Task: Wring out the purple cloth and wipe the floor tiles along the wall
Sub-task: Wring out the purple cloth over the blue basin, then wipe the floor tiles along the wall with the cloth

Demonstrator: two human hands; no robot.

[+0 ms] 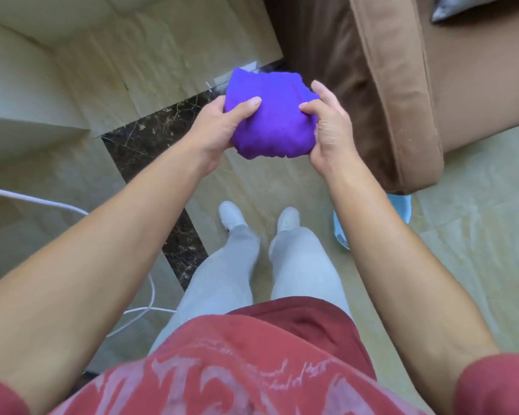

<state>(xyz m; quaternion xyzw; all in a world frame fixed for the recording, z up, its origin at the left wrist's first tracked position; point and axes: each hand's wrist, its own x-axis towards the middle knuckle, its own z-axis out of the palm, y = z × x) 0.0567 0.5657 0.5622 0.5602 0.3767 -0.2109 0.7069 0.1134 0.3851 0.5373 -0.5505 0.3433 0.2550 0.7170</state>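
Being held bunched into a thick wad at about waist height, well above the floor: the purple cloth point(270, 115), gripped from both sides. Closing on its left edge with thumb laid flat across the top, the left hand point(219, 127); clamping the right edge with thumb pressing into the fabric and fingers curling underneath, the right hand point(330, 130). Looking, as a judgement, like the wringing step or the gathering just ahead of it, with no twist yet showing in the fabric and no drips visible; impossible to tell from here whether wet or dry. Calling next for counter-rotating the two fists, ideally over the pale blue basin point(402, 211) peeking out just beside the right forearm, then crouching toward the tiles. Standing below, both feet in white shoes point(231, 214) on beige floor tiles point(477, 235), with a dark marble strip point(150, 136) running diagonally just to the left. Crowding the right side, a brown sofa point(402, 100), its corner near the right wrist. Rising on the left, pale wall panels point(27, 85), the likely line to wipe along. Trailing across the floor at lower left, a white cable point(42, 202), worth avoiding when kneeling. Leaving open room mostly straight ahead and along the strip between wall and sofa.
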